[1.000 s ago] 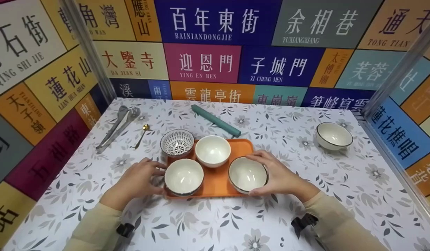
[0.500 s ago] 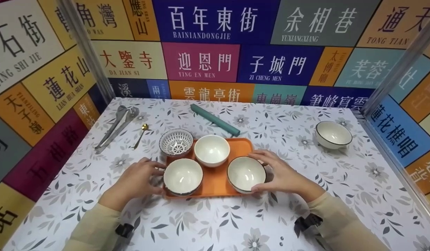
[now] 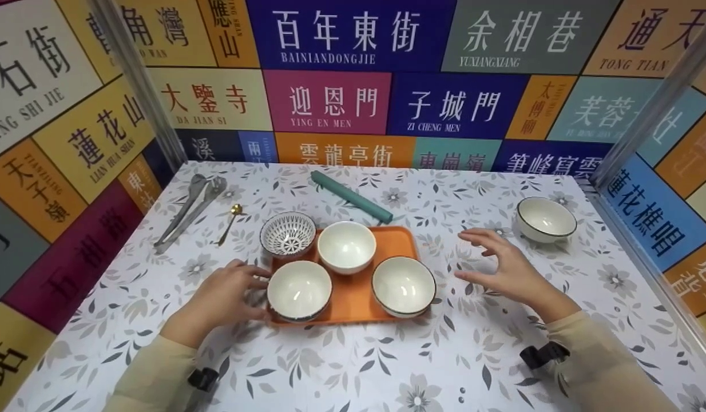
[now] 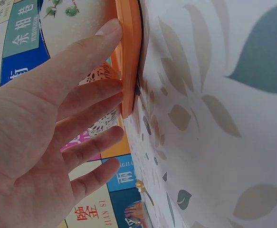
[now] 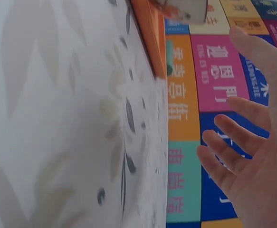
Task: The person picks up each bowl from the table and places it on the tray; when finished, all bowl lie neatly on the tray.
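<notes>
An orange tray (image 3: 359, 294) carries a front-left bowl (image 3: 300, 290), a plain white bowl (image 3: 346, 247) behind it and a dark-rimmed bowl (image 3: 403, 286) at front right. A patterned bowl (image 3: 288, 234) stands at its back left corner. My left hand (image 3: 224, 294) is at the tray's left side by the front-left bowl; in the left wrist view its straight fingers (image 4: 95, 145) lie along the orange edge, the thumb tip against it. To the right of the tray my right hand (image 3: 510, 272) hovers above the cloth, holding nothing, its fingers spread and slightly bent.
Another dark-rimmed bowl (image 3: 546, 220) stands at the back right. Behind the tray lies a green rod (image 3: 351, 196). Grey tongs (image 3: 190, 213) and a small gold spoon (image 3: 230, 225) lie at the back left. Sign-covered walls (image 3: 330, 103) enclose the table on the back and both sides.
My right hand has let go of the front-right bowl and moved right, away from the tray. That bowl remains on the tray. The left hand has stayed in place.
</notes>
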`<action>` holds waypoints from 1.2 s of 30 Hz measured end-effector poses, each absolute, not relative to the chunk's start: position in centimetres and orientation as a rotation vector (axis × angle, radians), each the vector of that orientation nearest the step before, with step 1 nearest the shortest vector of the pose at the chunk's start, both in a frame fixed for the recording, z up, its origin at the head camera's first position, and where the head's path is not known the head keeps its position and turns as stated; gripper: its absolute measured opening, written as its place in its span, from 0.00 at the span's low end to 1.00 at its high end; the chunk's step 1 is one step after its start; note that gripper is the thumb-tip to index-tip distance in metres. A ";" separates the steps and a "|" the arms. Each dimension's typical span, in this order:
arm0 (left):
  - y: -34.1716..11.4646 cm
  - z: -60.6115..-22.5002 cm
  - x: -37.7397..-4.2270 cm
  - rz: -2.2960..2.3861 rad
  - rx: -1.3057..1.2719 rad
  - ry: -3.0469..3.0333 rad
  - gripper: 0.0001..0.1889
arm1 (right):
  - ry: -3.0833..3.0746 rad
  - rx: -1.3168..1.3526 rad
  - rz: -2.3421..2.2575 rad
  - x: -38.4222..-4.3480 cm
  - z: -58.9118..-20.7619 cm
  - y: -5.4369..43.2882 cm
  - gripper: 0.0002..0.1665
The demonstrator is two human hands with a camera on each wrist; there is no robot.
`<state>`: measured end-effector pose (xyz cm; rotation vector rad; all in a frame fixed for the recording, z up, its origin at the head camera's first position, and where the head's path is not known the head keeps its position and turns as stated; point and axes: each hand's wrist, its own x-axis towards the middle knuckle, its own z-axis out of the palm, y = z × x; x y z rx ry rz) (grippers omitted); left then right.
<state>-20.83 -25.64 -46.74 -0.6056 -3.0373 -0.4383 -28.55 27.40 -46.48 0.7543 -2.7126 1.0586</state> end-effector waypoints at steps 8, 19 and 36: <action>-25.5 -46.4 -20.7 -0.458 -0.598 -3.049 0.31 | -2.676 0.523 1.016 -29.9 -45.5 31.4 0.42; -25.5 -46.3 -20.7 -0.454 -0.619 -3.031 0.28 | -2.730 0.345 0.954 -32.4 -45.0 36.9 0.48; -25.5 -46.3 -21.0 -0.441 -0.617 -3.040 0.29 | -2.807 0.068 0.918 -35.6 -46.0 42.1 0.65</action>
